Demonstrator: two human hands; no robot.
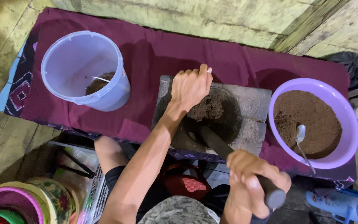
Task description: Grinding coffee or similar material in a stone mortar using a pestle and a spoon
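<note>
The flat grey stone grinding slab [245,103] sits on the table with the dark purple cloth [154,49]. It looks very heavy and hard. The long dark stone pestle [218,145] leans from the slab's near edge into its hollow. It looks heavy too, and its thick end is the best place to hold it. The right hand [251,182] has its fingers wrapped tight around that end. The left hand [190,86] rests curled on the brown powder heap [208,107] in the hollow.

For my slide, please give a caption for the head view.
Right hand grips a pestle over a stone mortar; left hand gathers brown powder.
</note>
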